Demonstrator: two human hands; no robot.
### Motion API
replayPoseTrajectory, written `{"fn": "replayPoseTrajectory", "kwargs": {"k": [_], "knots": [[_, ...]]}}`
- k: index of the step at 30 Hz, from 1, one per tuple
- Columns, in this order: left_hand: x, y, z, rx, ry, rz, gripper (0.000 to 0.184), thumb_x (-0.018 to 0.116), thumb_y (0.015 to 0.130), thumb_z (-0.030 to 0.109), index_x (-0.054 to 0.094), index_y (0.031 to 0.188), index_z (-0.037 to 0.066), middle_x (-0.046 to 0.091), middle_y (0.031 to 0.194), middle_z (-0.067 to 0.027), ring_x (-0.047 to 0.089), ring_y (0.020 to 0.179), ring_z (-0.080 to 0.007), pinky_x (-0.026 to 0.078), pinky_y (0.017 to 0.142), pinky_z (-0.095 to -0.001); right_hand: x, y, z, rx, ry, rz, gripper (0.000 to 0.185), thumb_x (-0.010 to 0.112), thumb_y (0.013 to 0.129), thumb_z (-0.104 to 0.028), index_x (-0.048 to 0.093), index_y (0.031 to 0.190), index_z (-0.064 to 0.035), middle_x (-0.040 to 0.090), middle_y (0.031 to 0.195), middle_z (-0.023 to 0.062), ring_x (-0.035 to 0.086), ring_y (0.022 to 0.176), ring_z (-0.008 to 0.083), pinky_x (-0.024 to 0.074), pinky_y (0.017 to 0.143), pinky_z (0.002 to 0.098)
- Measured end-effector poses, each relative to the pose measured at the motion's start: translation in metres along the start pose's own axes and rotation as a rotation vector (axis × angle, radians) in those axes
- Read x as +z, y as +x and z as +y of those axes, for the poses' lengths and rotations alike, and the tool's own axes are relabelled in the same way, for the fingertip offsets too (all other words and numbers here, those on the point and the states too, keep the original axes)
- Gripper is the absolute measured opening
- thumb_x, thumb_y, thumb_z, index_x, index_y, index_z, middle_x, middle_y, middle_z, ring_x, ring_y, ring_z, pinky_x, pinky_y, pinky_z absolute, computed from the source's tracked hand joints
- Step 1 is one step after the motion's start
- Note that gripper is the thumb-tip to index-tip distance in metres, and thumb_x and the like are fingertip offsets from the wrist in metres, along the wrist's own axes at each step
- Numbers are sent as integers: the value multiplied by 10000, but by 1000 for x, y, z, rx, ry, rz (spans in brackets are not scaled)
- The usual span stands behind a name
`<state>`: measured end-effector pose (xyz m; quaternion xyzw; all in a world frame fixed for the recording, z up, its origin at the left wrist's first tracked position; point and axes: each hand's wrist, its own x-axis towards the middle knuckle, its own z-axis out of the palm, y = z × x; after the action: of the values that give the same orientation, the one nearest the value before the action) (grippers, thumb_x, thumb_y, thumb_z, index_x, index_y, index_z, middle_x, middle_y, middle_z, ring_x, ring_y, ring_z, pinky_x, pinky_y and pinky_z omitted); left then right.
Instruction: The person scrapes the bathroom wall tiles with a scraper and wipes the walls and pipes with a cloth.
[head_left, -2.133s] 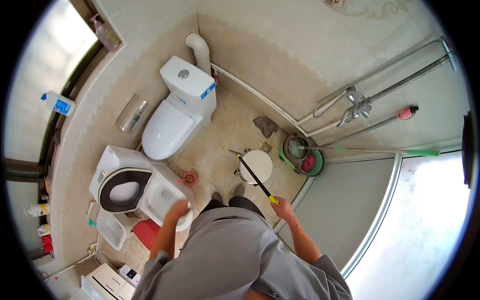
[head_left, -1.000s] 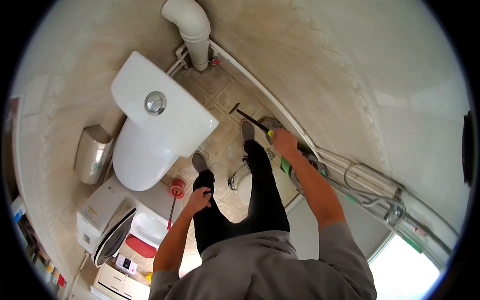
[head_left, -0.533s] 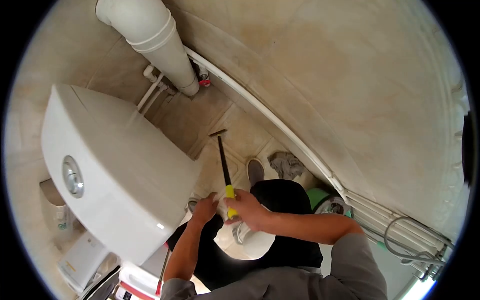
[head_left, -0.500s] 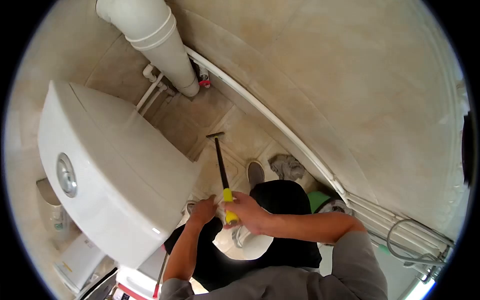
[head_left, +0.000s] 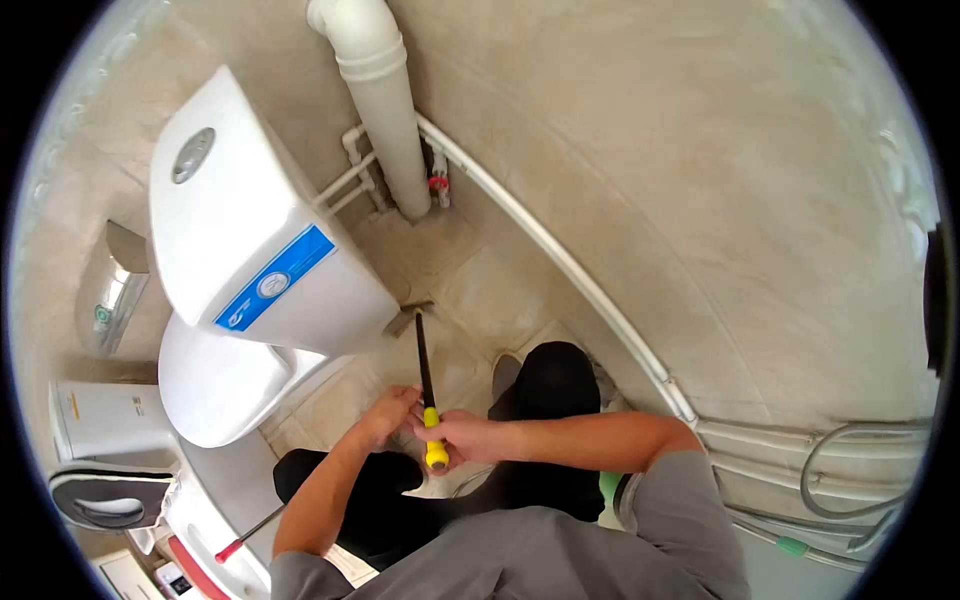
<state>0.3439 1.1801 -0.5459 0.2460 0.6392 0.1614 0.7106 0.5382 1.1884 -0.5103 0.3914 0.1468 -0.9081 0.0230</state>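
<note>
My right hand (head_left: pixel 460 437) is wrapped round the yellow grip of a long-handled scraper (head_left: pixel 424 355). Its black shaft points away from me, and the narrow crosswise head is over the floor tiles by the toilet. Just left of the grip is my left hand (head_left: pixel 388 415), its fingers curled together; whatever they may hold is too small to make out. The white toilet (head_left: pixel 240 215), with a blue label on its tank, stands to the left of the scraper head.
A thick white drain pipe (head_left: pixel 393 140) rises in the corner, with a red-handled valve (head_left: pixel 438 184) beside it. A thin white pipe (head_left: pixel 560 255) runs along the right wall. A red-handled screwdriver (head_left: pixel 230 551) lies at lower left, and a grey hose (head_left: pixel 815 480) hangs at right.
The head view has shifted, bringing the toilet's label and seat lid into sight. The scraper's head is now closer to the toilet's side. My right hand keeps its hold on the yellow grip.
</note>
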Motion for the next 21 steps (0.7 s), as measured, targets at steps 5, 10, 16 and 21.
{"fn": "replayPoseTrajectory", "kwargs": {"k": [5,10,16,21], "knots": [[55,9,-38,-37,-349,-139,238,584,1006,163,561,1172,-7,628,1033,-133,630,885,-256,538,777,-385,-29,-9,28,32,-464,-109,523,633,947,-554,576,1147,-74,671,948,110,692,754,229,595,677,361],[78,-27,-76,218,-516,-168,300,536,978,29,519,1276,6,619,1052,-118,656,837,-248,573,742,-391,-41,-47,30,-95,-649,30,624,569,960,-605,598,1175,-21,663,983,152,701,720,229,589,627,343],[97,-153,-79,388,-469,-247,442,462,1013,19,430,1451,68,603,1071,-85,609,716,-179,527,642,-320,-34,-77,10,-820,-347,332,481,507,1054,-415,507,1337,-26,659,1125,152,691,953,226,577,824,352],[101,-172,-58,601,-353,-285,449,458,1035,63,401,1481,54,603,1060,-81,579,690,-154,495,609,-278,9,-114,-67,-1093,-95,90,403,483,1075,-295,413,1385,-49,654,1019,143,678,914,245,577,809,391]]}}
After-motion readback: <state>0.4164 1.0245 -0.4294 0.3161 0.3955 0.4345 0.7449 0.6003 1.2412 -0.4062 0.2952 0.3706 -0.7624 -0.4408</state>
